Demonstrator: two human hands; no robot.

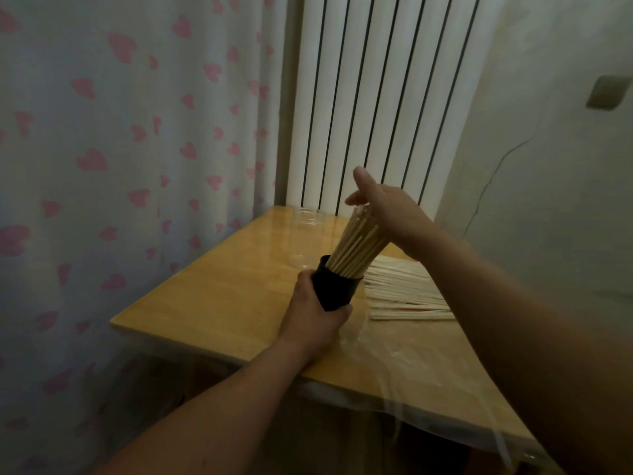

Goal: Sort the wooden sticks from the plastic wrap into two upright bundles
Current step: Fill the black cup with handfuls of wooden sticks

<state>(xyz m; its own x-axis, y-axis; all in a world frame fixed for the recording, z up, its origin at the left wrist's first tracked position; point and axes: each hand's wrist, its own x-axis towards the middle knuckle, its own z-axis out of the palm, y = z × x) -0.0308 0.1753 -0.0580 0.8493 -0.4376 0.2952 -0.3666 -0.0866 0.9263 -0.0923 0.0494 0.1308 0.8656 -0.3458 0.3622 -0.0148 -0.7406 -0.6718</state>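
My left hand [313, 317] grips a black cup [337, 286] from below and holds it tilted above the wooden table [219, 296]. A bundle of pale wooden sticks [358, 246] stands in the cup, leaning up and to the right. My right hand [385, 210] rests on the top ends of these sticks, fingers spread over them. More sticks [404, 291] lie flat in a loose pile on the clear plastic wrap [394, 358] to the right of the cup. My right forearm covers part of that pile.
A clear glass jar [308, 222] stands at the table's far corner, near a white radiator [370, 97]. A curtain with pink hearts [120, 149] hangs at the left. The plastic wrap drapes over the table's near edge. A wall stands at the right.
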